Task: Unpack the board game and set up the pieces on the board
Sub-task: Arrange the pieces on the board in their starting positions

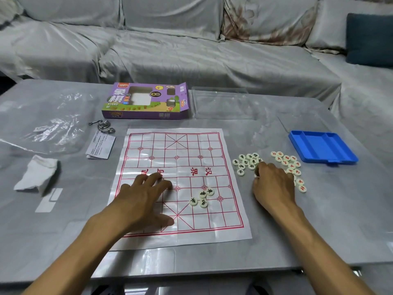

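A white paper board (182,158) with a red grid lies flat in the middle of the table. My left hand (140,199) rests on its near left part with fingers spread flat. Several round white pieces with black characters (202,196) sit clustered on the board's near right. To the right of the board lie a heap of black-marked pieces (246,162) and a heap of red-marked pieces (291,165). My right hand (274,186) is between the heaps, fingers curled down over pieces at the black heap's edge; whatever it grips is hidden.
The purple game box (146,101) lies open behind the board, a clear plastic lid (221,103) beside it. A blue tray (323,147) stands at the right. At the left are a metal wire puzzle (103,126), a leaflet (101,147), crumpled plastic (49,126) and a white tissue (38,175). A covered sofa is behind the table.
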Motion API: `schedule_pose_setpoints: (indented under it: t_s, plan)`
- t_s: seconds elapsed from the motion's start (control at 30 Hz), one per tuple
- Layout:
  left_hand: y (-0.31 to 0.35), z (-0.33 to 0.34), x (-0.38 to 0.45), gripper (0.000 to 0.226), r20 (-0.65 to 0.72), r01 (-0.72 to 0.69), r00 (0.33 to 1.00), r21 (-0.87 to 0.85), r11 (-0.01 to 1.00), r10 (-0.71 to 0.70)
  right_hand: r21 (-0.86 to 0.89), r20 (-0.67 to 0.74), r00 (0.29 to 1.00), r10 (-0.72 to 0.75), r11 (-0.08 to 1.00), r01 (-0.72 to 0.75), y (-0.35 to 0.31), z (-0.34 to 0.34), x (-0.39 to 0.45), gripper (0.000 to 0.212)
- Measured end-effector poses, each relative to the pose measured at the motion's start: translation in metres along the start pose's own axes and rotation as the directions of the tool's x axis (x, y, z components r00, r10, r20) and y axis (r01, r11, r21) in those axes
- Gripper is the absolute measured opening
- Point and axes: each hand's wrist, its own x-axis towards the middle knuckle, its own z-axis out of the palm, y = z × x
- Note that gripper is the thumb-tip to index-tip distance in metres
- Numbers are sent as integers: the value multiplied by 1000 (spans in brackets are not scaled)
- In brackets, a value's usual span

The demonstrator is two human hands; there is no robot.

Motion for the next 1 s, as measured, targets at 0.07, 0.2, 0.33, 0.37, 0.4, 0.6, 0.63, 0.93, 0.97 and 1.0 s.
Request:
schedule_pose_setpoints:
  t_s: [0.07, 0.2, 0.33, 0.37, 0.4, 0.6, 0.63, 0.93, 0.97, 1.0]
  plan:
    - [1, 0, 0, 83, -1, -1, 1000, 0, 1000, 1, 35, -51, 999, -7, 999, 9, 0, 3, 0, 13]
    - [-1, 2, -1, 83, -10, -6, 1000, -7, 1000, 6, 80, -129, 991, -28, 996, 38, 0, 5, 1, 13]
    - [-1, 2, 1, 83, -10, -6, 1000, -11, 1000, 6, 293, -179, 969, -171, 931, 218, -30, -5, -23, 9]
    - [-1, 2, 1, 83, -10, -6, 1000, -16, 1000, 5, 323, -157, 957, -244, 903, 283, -41, -3, -35, 10]
    - [-1, 2, 1, 83, -9, -5, 1000, -20, 1000, 5, 309, -148, 935, -323, 883, 354, -50, 1, -47, 11]
    - [-2, 2, 0, 83, -9, -8, 1000, -14, 1000, 8, 288, -195, 938, -286, 898, 333, -36, 5, -29, 18]
    - [-2, 2, 0, 83, -9, -9, 1000, -11, 1000, 8, 288, -190, 952, -238, 914, 286, -30, 6, -21, 18]
    - [-2, 2, 2, 84, 9, -4, 1000, -4, 1000, 4, 219, -162, 982, -93, 967, 128, -20, 19, -7, 24]
    - [-2, 2, 2, 84, 8, -3, 1000, -3, 1000, 3, 200, -154, 985, -77, 974, 107, -19, 18, -6, 25]
    - [-2, 2, 2, 84, 7, -2, 1000, -5, 1000, 2, 182, -138, 988, -66, 979, 90, -18, 17, -6, 25]
